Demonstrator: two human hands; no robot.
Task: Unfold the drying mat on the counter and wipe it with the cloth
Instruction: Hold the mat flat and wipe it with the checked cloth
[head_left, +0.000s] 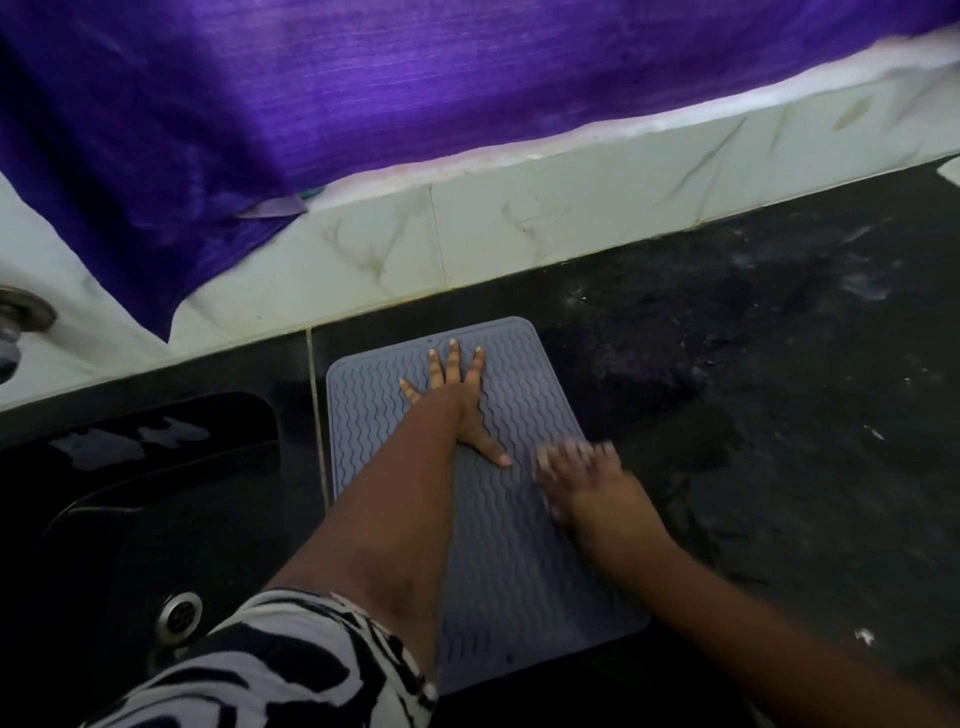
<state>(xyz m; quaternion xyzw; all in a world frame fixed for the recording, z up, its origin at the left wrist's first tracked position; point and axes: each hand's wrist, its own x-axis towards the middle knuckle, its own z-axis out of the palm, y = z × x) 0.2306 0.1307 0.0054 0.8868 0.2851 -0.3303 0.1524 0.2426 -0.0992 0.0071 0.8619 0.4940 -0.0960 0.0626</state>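
Pressing flat with fingers spread, thumb out: left hand (460, 400), grip fully open on the upper half of the grey rectangular silicone drying mat with wavy ridges (498, 530). Resting beside it on the mat's right part: right hand (592, 483), blurred, fingers seeming straight, grip holding nothing. Lying unfolded on the dark speckled stone desk (753, 374), close to the black sink (130, 519) with its metal drain (180, 616). Hanging above the pale marbled tiles (519, 223): purple fabric (363, 83). No writing readable anywhere.
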